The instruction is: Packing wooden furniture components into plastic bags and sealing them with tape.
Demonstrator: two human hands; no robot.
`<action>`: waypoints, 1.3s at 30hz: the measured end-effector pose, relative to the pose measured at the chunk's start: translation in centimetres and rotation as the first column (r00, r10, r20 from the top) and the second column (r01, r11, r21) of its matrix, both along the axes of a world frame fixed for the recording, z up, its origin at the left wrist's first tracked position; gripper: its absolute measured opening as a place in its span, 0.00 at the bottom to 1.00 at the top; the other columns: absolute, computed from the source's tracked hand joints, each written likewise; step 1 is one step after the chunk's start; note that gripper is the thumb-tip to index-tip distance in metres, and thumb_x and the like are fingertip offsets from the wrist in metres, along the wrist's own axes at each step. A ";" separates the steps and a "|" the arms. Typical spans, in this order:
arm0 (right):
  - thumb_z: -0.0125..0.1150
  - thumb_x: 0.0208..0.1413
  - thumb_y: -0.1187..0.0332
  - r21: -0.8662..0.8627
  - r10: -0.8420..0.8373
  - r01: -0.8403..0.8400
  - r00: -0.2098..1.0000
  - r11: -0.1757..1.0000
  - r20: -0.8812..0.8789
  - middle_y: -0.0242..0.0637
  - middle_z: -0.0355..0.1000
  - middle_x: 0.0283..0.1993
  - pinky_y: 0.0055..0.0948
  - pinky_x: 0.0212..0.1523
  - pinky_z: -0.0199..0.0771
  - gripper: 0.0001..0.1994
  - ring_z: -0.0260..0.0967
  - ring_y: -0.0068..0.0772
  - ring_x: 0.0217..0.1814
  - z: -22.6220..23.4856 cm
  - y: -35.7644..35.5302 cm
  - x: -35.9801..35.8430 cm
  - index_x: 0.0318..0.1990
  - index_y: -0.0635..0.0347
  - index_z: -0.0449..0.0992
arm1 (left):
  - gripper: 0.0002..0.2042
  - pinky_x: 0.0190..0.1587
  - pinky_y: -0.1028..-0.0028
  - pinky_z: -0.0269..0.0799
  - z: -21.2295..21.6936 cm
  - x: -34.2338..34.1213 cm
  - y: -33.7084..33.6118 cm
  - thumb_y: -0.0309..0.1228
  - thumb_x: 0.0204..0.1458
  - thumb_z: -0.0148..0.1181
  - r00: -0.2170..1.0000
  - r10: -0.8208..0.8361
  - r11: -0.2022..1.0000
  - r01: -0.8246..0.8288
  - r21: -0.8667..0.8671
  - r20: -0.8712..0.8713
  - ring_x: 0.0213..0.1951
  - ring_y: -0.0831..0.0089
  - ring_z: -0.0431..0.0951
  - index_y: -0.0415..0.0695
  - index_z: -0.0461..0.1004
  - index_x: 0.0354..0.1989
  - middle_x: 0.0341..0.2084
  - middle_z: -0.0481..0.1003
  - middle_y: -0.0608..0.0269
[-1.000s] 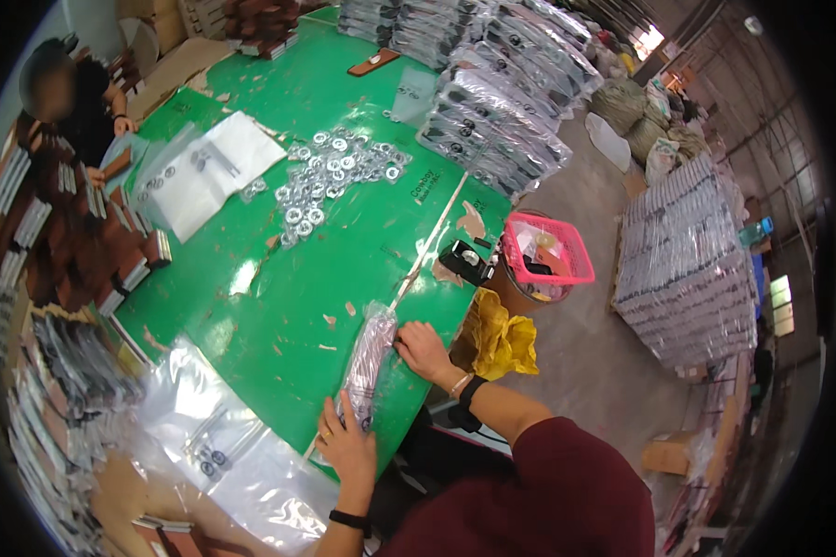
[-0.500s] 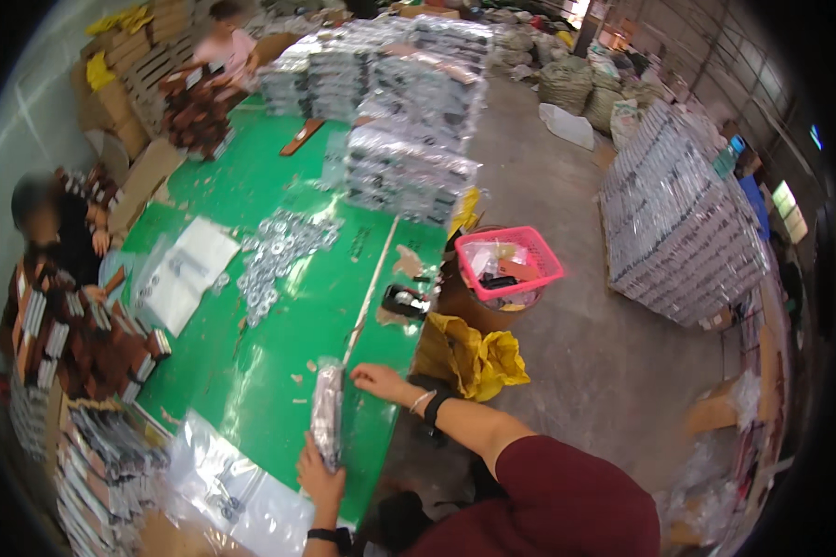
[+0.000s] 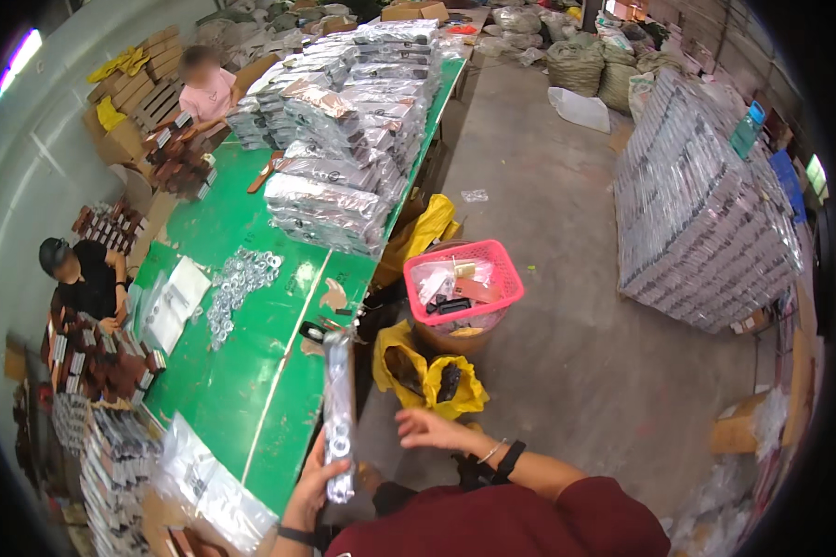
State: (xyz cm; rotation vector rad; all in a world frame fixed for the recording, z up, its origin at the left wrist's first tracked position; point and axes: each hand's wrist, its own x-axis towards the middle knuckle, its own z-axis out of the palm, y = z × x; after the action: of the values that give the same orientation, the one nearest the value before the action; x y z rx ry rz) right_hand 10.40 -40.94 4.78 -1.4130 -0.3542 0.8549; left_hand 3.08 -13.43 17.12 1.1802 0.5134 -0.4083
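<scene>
The head view looks down on a green table point(image 3: 215, 382) and two bare hands. The left hand point(image 3: 314, 475) is curled around the low end of a long, thin pack point(image 3: 339, 401) in shiny clear plastic, with its thumb on top. The pack is in front of the person, by the table's right edge, and its far end points away. I cannot tell if it touches the table. The right hand point(image 3: 427, 430) is partly open, with one finger poking out toward the pack. It looks like it holds nothing, and it is apart from the pack.

Big clear bags point(image 3: 215, 487) lie at the near left corner of the table. Farther up are a heap of small round shiny things point(image 3: 241, 286), some white sheets point(image 3: 178, 302) and a tall stack of silver packs point(image 3: 330, 195). Two other people sit along the left side.

To the right of the table, a pink basket point(image 3: 506, 302) sits on a round bin point(image 3: 455, 343). Just below is a yellow bag point(image 3: 478, 395).
</scene>
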 end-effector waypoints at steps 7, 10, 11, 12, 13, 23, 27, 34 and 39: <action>0.65 0.61 0.69 0.112 -0.424 0.413 0.901 0.904 0.092 0.37 0.74 0.52 0.25 0.51 0.74 0.27 0.72 0.22 0.49 7.8 -9.7 6.8 0.65 0.61 0.64 | 0.51 0.61 0.71 0.68 4.8 5.9 -7.8 0.32 0.41 0.73 0.956 -0.285 0.937 0.292 -0.190 0.061 0.58 0.71 0.73 0.44 0.49 0.75 0.60 0.70 0.63; 0.65 0.61 0.70 0.102 -0.459 0.453 0.887 0.886 0.047 0.36 0.74 0.52 0.24 0.51 0.74 0.26 0.71 0.21 0.49 8.9 -11.5 6.1 0.65 0.60 0.64 | 0.50 0.62 0.69 0.68 5.4 8.1 -9.0 0.33 0.42 0.73 0.935 -0.341 0.900 0.355 -0.254 0.097 0.60 0.68 0.72 0.43 0.49 0.75 0.61 0.69 0.60; 0.65 0.61 0.70 0.099 -0.474 0.467 0.879 0.879 0.061 0.36 0.73 0.52 0.24 0.51 0.73 0.26 0.71 0.21 0.49 8.8 -11.9 5.8 0.66 0.60 0.64 | 0.50 0.62 0.68 0.68 5.6 8.5 -9.3 0.33 0.42 0.73 0.927 -0.360 0.881 0.375 -0.289 0.105 0.60 0.67 0.72 0.42 0.49 0.74 0.62 0.69 0.58; 0.65 0.61 0.71 0.095 -0.485 0.477 0.871 0.874 0.086 0.36 0.73 0.52 0.24 0.51 0.73 0.27 0.71 0.21 0.49 9.0 -12.7 6.0 0.66 0.60 0.64 | 0.50 0.63 0.67 0.68 5.2 9.0 -9.7 0.33 0.42 0.73 0.922 -0.369 0.868 0.388 -0.310 0.119 0.61 0.66 0.71 0.42 0.49 0.74 0.62 0.68 0.57; 0.65 0.61 0.71 0.086 -0.487 0.480 0.867 0.873 0.103 0.36 0.73 0.52 0.24 0.51 0.73 0.27 0.71 0.21 0.49 9.4 -13.3 5.8 0.66 0.60 0.64 | 0.50 0.63 0.67 0.68 4.9 9.4 -10.0 0.33 0.42 0.73 0.919 -0.372 0.861 0.395 -0.319 0.135 0.61 0.66 0.71 0.42 0.49 0.74 0.62 0.68 0.57; 0.66 0.59 0.70 0.145 -0.743 0.730 0.642 0.668 0.187 0.43 0.66 0.63 0.28 0.51 0.75 0.35 0.72 0.30 0.54 15.4 -26.5 9.1 0.72 0.58 0.56 | 0.54 0.69 0.72 0.54 3.3 16.0 -19.4 0.34 0.45 0.74 0.706 -0.655 0.648 0.708 -0.280 0.268 0.68 0.73 0.60 0.42 0.43 0.77 0.69 0.58 0.62; 0.50 0.66 0.40 0.169 -0.664 0.642 0.726 0.747 0.178 0.44 0.65 0.66 0.36 0.57 0.71 0.38 0.72 0.35 0.57 16.9 -34.8 13.2 0.72 0.59 0.54 | 0.49 0.70 0.71 0.52 3.8 18.9 -26.2 0.28 0.48 0.71 0.531 -0.784 0.575 0.816 0.053 0.323 0.70 0.73 0.57 0.47 0.45 0.77 0.72 0.55 0.63; 0.47 0.67 0.39 -0.112 -0.268 0.264 0.963 0.958 -0.029 0.42 0.75 0.57 0.30 0.59 0.69 0.35 0.72 0.29 0.57 16.8 -48.8 17.4 0.64 0.63 0.69 | 0.48 0.67 0.66 0.57 6.1 25.2 -37.6 0.32 0.45 0.69 0.130 -0.943 0.284 0.793 0.539 0.305 0.66 0.64 0.64 0.51 0.49 0.77 0.66 0.62 0.55; 0.57 0.66 0.49 -0.105 -0.084 0.063 0.972 0.992 -0.217 0.32 0.73 0.54 0.26 0.59 0.69 0.28 0.70 0.22 0.54 14.2 -53.3 20.2 0.63 0.62 0.70 | 0.47 0.66 0.61 0.59 9.7 29.2 -41.8 0.34 0.42 0.68 0.012 -0.993 0.093 0.683 0.724 0.116 0.63 0.56 0.66 0.53 0.53 0.76 0.62 0.66 0.54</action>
State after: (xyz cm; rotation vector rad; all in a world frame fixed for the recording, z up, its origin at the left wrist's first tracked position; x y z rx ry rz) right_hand 30.57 -94.25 19.02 -1.3952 -0.0902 0.9689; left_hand 32.25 -55.20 26.81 1.9871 -0.9997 -0.9995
